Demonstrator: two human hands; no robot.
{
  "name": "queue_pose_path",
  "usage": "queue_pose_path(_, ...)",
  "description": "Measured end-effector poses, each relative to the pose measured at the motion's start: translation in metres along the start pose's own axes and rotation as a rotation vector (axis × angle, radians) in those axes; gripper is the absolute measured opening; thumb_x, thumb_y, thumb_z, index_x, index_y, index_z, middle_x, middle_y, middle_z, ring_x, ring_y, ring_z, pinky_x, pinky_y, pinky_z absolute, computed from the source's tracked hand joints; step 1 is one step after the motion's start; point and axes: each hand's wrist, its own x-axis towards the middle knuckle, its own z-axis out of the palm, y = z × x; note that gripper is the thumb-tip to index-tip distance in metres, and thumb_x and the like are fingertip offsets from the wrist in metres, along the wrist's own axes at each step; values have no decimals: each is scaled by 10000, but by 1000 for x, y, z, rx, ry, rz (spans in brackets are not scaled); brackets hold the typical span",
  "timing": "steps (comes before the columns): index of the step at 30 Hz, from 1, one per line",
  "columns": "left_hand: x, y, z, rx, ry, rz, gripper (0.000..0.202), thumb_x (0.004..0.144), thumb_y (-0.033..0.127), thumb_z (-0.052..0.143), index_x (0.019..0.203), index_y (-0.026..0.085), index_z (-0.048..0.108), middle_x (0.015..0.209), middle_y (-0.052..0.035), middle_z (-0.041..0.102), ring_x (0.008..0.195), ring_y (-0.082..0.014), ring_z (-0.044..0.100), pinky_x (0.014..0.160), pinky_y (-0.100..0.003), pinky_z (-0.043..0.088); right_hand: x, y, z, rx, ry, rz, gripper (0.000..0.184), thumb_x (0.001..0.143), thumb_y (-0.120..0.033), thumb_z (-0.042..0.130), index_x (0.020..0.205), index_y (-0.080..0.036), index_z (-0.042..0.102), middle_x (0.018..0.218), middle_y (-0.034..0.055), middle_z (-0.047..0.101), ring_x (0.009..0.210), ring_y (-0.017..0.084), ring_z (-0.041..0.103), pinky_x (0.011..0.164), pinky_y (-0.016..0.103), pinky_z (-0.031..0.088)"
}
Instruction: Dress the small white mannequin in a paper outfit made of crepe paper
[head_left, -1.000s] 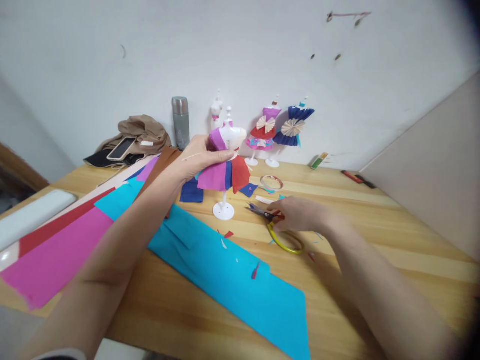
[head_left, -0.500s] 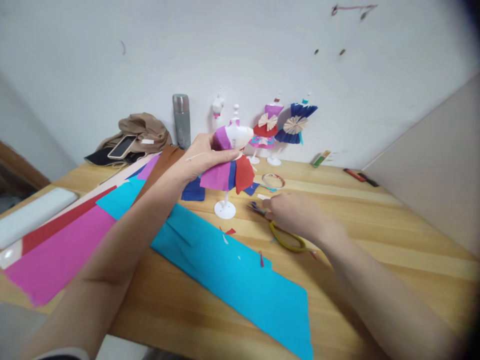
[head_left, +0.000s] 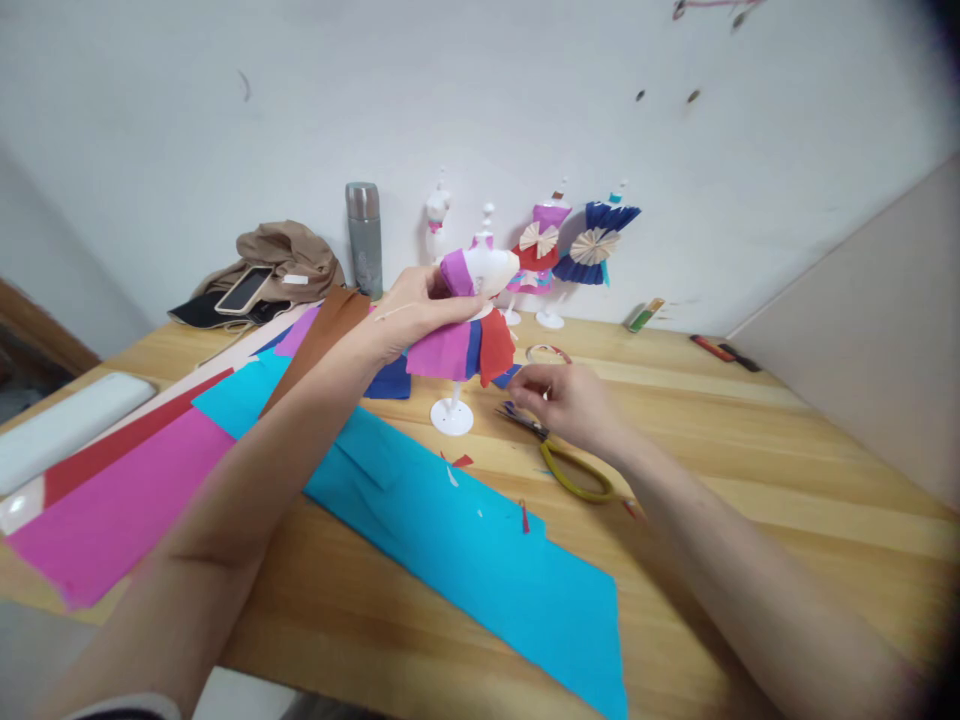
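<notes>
My left hand is closed around the waist of a small white dress form on a round stand. Purple paper covers one side of its chest, and a skirt of purple, blue and red paper hangs below my fingers. The form leans slightly to the right, its base at the table. To the right, my right hand is raised a little over the table with thumb and fingers pinched together. Whatever is between them is hidden. Just beneath it lie yellow-handled scissors.
A long turquoise paper strip crosses the front, with red scraps on it. Coloured paper sheets and a white case lie left. Behind stand a flask and dressed forms. A tape roll and glue stick lie right.
My right hand has lifted from beside the scissors, its fingers now pinched; the white piece near its fingertips no longer shows on the table. The dress form has shifted slightly right in my left hand.
</notes>
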Motion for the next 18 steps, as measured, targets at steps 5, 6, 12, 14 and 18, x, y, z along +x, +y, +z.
queue_pose_path(5, -1, 4, 0, 63, -17, 16, 484, 725, 444, 798, 1122, 172, 748, 1159, -68, 783, 1212, -344, 671, 1054, -445, 542, -1, -10, -2, 415, 241, 126, 213, 854, -341, 612, 687, -213, 585, 637, 30, 593, 611, 168, 507, 586, 305, 342)
queue_pose_path(6, -1, 4, 0, 73, -26, 20, 486, 728, 443, 798, 1126, 169, 745, 1171, -73, 779, 1216, -341, 669, 1054, -443, 540, -2, -13, 1, 554, 209, 142, 237, 824, -377, 656, 672, -213, 577, 607, 16, 570, 583, 154, 484, 565, 297, 328)
queue_pose_path(12, 1, 1, 0, 94, -47, 8, 526, 745, 488, 797, 1124, 127, 745, 1165, -108, 775, 1196, -352, 669, 1027, -455, 540, -7, -37, 28, 1495, -147, 231, 428, 659, -516, 865, 710, -174, 613, 634, -12, 607, 457, 61, 385, 432, 222, 248)
queue_pose_path(14, 0, 1, 0, 112, -64, 14, 547, 754, 508, 790, 1128, 113, 744, 1139, -112, 779, 1168, -360, 679, 1006, -463, 544, -8, -44, 35, 1680, -204, 215, 438, 648, -472, 903, 682, -173, 584, 614, -28, 591, 461, 48, 368, 428, 201, 246)
queue_pose_path(18, 0, 2, -1, 153, -114, 9, 535, 762, 488, 795, 1154, 127, 748, 1152, -102, 777, 1168, -364, 677, 1002, -468, 544, -10, -52, 40, 1836, -200, 167, 442, 673, -436, 918, 652, -164, 569, 573, -58, 522, 470, 38, 332, 432, 183, 248)
